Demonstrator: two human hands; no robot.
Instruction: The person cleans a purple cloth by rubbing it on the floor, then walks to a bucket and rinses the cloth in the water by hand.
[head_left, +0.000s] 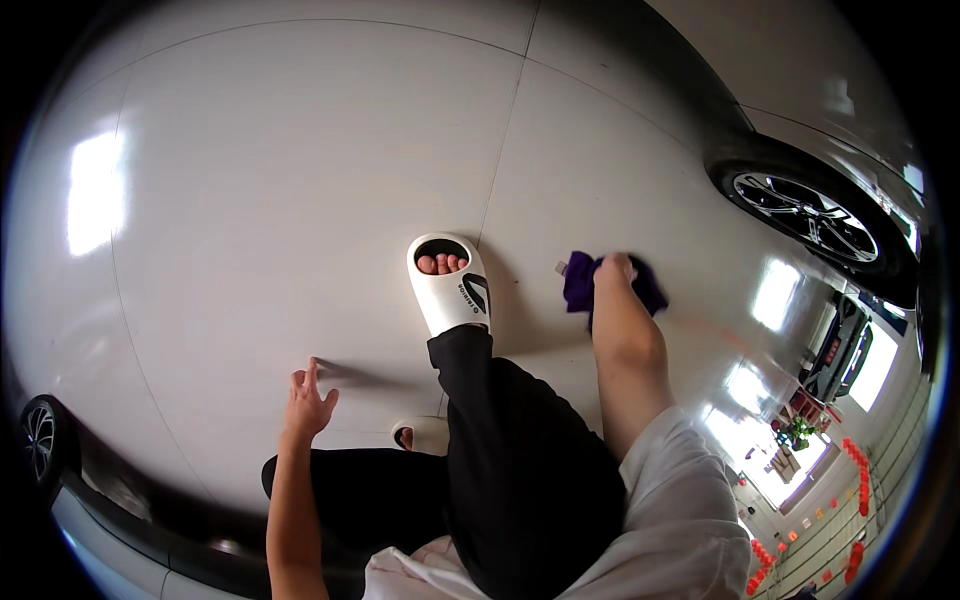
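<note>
My right hand (616, 268) grips a dark purple cloth (579, 283), out to the right of my foot. The cloth hangs in folds on both sides of the fingers, and a small pale tag shows at its left edge. Whether it touches the floor I cannot tell. Nothing is in my left hand (307, 401), which is held out over the floor with its fingers apart. Between the hands is my foot in a white slide sandal (450, 292); a second white sandal (427, 433) is partly hidden behind my black trouser leg.
Glossy pale floor tiles (300, 187) with thin joints spread around me. A dark car's wheel (806, 217) stands at upper right, another car's wheel (41, 439) at lower left. Farther right are a parked dark car (836, 349), a green plant (795, 433) and red hanging decorations (859, 472).
</note>
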